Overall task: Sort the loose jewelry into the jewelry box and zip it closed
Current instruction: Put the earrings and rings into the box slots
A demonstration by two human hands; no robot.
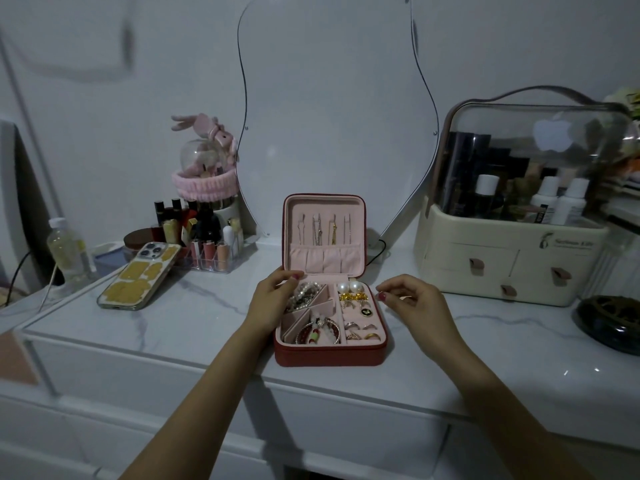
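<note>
The surface was white marble-look with grey veins, set against a pale wall in dim light, with a wavy-edged mirror standing behind. The box, red outside and pink inside, lay open near the front edge, its lid upright with chains hung in it. Bracelets filled the left compartments; pearl earrings and rings sat in the right ones.

The left hand rested on the box's left rim, fingers curled at the bracelets; whether it gripped one could not be made out. The right hand hovered just beside the box's right edge, fingers loosely curled and pinched narrow, nothing clearly in it.

A phone lay face down to the left, near a tray of lipsticks. A cream organiser with a clear dome stood to the right, its contents dark and blurred. A dark dish was cut off at the right border. Bare surface lay open on both sides of the box.
</note>
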